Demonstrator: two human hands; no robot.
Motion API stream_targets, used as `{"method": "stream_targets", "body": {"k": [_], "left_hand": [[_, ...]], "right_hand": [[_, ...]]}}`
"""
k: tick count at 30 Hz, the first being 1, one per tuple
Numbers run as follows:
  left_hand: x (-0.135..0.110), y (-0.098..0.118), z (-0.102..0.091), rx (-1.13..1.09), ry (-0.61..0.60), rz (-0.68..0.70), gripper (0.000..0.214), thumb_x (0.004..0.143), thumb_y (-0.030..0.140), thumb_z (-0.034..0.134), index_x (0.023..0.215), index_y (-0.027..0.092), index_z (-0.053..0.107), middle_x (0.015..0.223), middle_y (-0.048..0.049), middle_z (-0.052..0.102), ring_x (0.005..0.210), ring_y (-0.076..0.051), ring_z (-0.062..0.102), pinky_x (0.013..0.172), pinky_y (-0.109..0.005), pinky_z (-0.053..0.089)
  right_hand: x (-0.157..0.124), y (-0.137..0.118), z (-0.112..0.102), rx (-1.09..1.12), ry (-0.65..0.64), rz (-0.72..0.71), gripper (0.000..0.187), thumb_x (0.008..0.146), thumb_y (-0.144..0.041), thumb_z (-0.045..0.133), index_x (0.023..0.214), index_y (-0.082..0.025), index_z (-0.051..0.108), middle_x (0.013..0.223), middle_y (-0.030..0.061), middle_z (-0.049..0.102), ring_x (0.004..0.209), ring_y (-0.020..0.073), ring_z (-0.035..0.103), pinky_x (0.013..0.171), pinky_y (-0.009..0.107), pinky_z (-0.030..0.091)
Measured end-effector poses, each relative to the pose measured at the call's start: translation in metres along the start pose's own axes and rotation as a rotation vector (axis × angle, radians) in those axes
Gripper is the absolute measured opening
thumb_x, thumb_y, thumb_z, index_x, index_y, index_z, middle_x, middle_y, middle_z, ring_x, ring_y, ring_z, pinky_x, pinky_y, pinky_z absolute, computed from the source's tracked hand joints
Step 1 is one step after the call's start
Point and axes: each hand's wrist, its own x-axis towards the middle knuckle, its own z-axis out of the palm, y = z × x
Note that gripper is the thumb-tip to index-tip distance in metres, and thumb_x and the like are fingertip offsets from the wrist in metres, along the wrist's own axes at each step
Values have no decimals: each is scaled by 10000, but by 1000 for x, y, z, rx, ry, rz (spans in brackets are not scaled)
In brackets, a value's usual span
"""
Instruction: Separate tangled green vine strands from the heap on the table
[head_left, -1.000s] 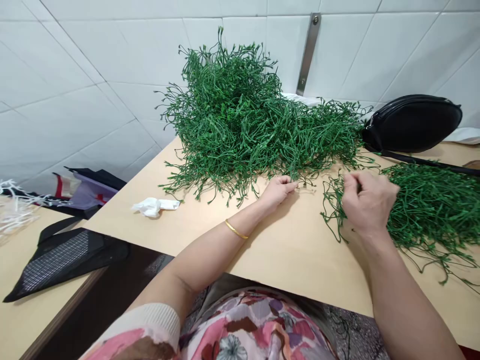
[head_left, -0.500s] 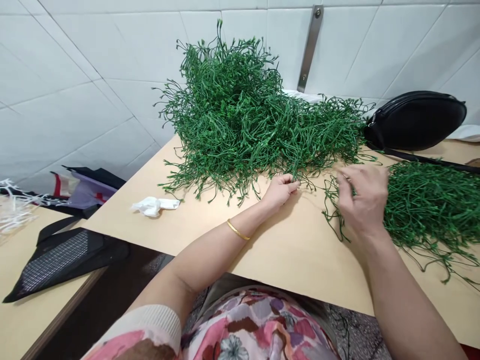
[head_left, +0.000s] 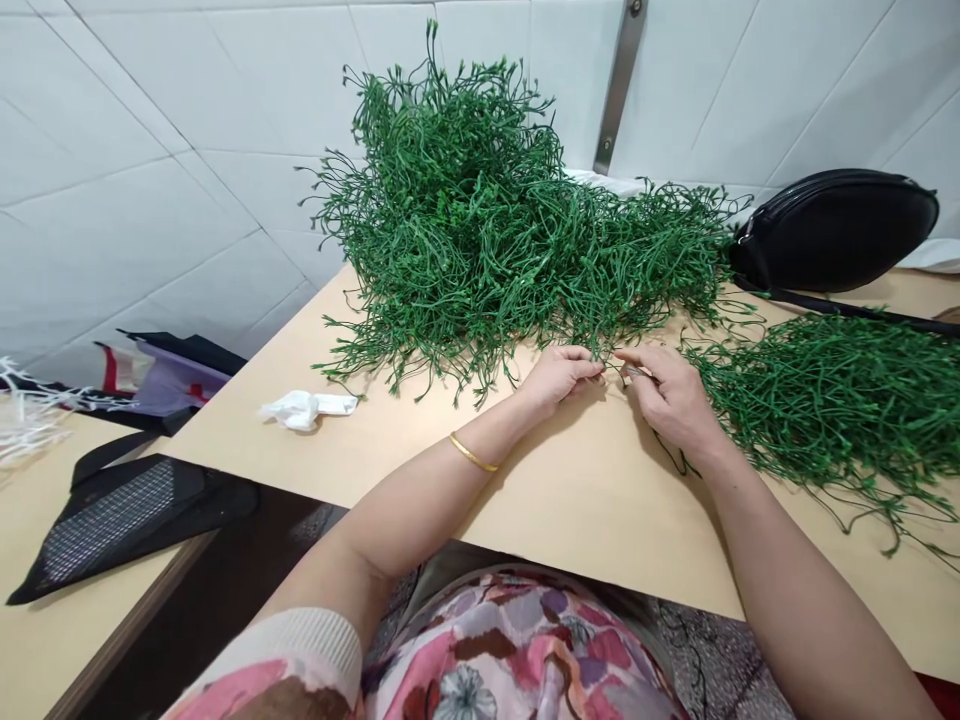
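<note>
A large heap of thin green plastic-looking plant stems with small tufted tips point(head_left: 465, 230) lies at the middle of the table. At the heap's front edge my left hand point(head_left: 562, 378) is closed, thumb and fingertips pinching a thin green stem. Just to its right my right hand point(head_left: 666, 395) is closed too, its fingertips close to the left ones. A small greyish thing shows between its thumb and forefinger, too small to name, and green strands hang under this hand. A second pile of green stems point(head_left: 847, 400) lies to the right.
A black bag point(head_left: 840, 230) with a strap stands at the back right against the tiled wall. A crumpled white plastic piece point(head_left: 304, 408) lies on the table's left part. Beyond the left edge is another surface with a black mesh item point(head_left: 112, 515).
My right hand has moved left, from beside the right pile to my left hand's fingertips. My left hand stays nearly in place, still pinching.
</note>
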Motion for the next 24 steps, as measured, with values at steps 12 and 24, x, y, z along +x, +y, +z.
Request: {"method": "stream_targets", "body": {"k": [12,24], "left_hand": [[3,-2,-1,-95,23,-2,161,678,65,583,610,140,458,475,32,481,340,-4,282,377,-179,122],[0,-2,0,48,-27,3,204,683,116,614,552,137,458,433,55,406,345,-6,253,390,-202,109]], "right_hand": [[2,2,4,80,13,73,213,827,-306,491,842,-195,672,865,68,689,839,206,574,801,368,407],[-1,6,4,-117,-60,35,157,796,-244,508,716,-201,637,749,51,634,791,212,496,741,369,357]]}}
